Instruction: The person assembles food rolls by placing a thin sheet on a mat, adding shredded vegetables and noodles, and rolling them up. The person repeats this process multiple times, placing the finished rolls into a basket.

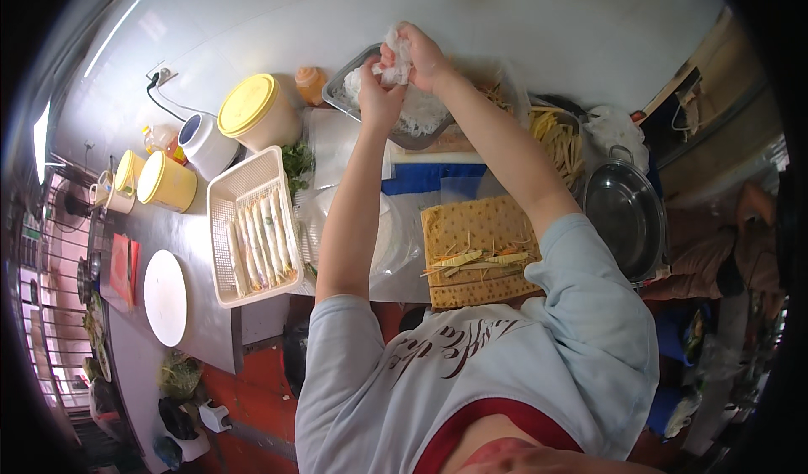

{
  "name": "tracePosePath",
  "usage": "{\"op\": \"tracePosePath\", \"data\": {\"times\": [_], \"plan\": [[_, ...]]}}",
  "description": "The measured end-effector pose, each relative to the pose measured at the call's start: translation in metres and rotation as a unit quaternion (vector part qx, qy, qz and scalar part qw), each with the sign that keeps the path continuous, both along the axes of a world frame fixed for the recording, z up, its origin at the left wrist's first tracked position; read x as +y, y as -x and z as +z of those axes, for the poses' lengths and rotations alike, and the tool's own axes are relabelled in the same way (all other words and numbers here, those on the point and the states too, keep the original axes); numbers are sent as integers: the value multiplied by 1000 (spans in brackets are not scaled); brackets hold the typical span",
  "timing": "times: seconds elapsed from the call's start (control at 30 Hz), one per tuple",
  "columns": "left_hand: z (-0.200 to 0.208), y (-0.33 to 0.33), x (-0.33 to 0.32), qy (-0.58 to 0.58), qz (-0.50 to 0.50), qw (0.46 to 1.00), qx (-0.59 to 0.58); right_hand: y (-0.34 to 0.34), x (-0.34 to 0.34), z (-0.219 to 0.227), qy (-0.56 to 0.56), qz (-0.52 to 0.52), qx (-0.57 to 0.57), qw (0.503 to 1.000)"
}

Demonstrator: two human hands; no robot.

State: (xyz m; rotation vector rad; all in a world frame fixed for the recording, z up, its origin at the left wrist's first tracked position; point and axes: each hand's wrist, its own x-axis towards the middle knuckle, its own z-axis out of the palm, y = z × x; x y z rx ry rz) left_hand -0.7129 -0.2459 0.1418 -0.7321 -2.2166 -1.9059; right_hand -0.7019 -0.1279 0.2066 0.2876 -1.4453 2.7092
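Observation:
Both of my arms reach to the far side of the counter. My left hand (380, 97) and my right hand (421, 56) are closed on a clump of white rice noodles (397, 63). They hold it above a grey tray (340, 83) with more white noodles (422, 114) in it. Nearer to me lies a yellow-brown, dotted board or mat (446, 226), with yellow strips (497, 259) and thin orange shreds laid across it. To the left, a cream plastic basket (217, 247) holds several long pale rolls (261, 238) side by side.
Yellow strips (555, 137) fill a container at the right, with a metal pot (624, 222) next to it. Yellow-lidded tubs (248, 106) and a white round board (165, 297) stand at the left. Green leaves (295, 163) lie behind the basket. A person's arm (755, 205) shows far right.

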Motion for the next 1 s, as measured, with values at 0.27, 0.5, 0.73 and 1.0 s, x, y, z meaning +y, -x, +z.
{"op": "tracePosePath", "data": {"times": [0.27,0.5,0.73,1.0], "plan": [[3,22,-5,185,-36,978,88,-10,64,25,122,-242,-29,962],[36,10,-1,346,-64,934,69,-29,84,28,-260,-150,-17,954],[56,-14,23,130,-117,982,-71,-29,48,22,-98,-72,-32,992],[10,20,-14,92,-193,965,-154,-23,104,40,172,-262,-89,946]]}}
